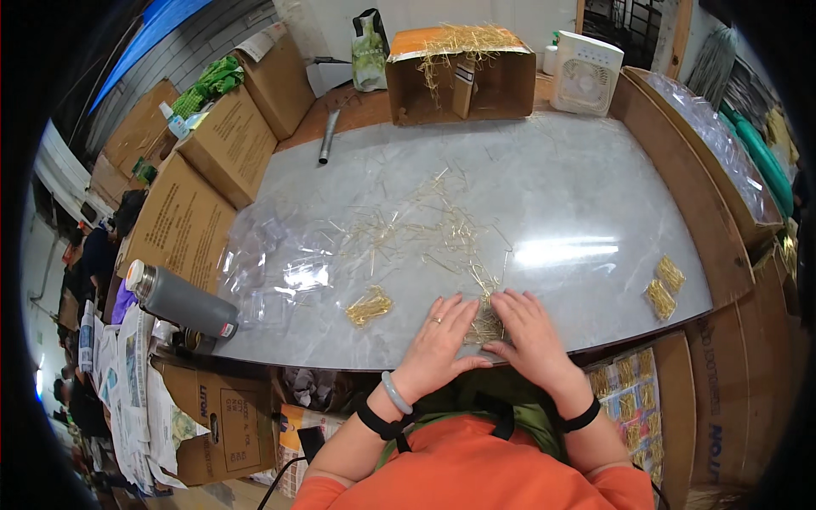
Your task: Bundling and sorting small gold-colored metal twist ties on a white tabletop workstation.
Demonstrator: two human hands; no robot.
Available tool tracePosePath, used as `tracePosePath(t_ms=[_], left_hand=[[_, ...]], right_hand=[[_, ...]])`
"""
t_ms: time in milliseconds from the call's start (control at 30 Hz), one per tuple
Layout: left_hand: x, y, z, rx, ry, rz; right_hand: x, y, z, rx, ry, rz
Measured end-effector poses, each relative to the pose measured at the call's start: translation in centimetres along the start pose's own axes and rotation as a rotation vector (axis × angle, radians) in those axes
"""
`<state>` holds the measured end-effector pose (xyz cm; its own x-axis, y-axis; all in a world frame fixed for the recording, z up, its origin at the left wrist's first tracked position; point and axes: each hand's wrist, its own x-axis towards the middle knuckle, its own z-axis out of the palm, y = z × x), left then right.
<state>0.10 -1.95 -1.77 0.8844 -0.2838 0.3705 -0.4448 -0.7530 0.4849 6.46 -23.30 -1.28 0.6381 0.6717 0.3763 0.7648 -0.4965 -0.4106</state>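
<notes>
At the table's front edge, a small flat bundle of gold wire hooks [484, 326] lies between my hands. My left hand [438, 336] is along its left side, fingers stretched forward and thumb pointing in at the near side. My right hand [534, 333] holds the right side, fingers bent over the far corner and thumb at the near edge. Loose gold wire hooks [455, 225] are scattered over the table beyond, some touching the bundle's far end. A packed gold bundle [369, 306] sits to the left, and two small gold bundles [660, 299] lie at the right.
Clear plastic packs [270, 263] cover the table's left side near a grey flask [183, 299]. At the back stand an open carton [406, 95] topped with gold wires and a white fan [586, 72]. Cardboard boxes [183, 217] wall the left; a metal tube [328, 138] lies far left.
</notes>
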Motion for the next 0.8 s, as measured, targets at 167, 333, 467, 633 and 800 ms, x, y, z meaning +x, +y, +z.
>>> tracePosePath(t_ms=[167,333,467,633,800], left_hand=[[-0.6,-0.1,0.4,0.055,0.008,-0.013],[-0.3,0.5,0.1,0.043,0.033,-0.025],[-0.1,1.1,0.1,0.104,0.033,-0.049],[0.1,1.8,0.2,0.167,0.030,-0.088],[0.0,1.3,0.2,0.223,0.010,-0.030]], right_hand=[[-0.6,-1.6,-1.0,0.055,0.080,0.132],[-1.8,-2.5,-1.1,-0.126,0.076,0.219],[-0.6,-3.6,0.6,0.058,0.125,0.150],[2.5,-1.9,0.1,-0.050,0.182,0.431],[5.2,-0.9,0.9,-0.250,0.169,0.358]])
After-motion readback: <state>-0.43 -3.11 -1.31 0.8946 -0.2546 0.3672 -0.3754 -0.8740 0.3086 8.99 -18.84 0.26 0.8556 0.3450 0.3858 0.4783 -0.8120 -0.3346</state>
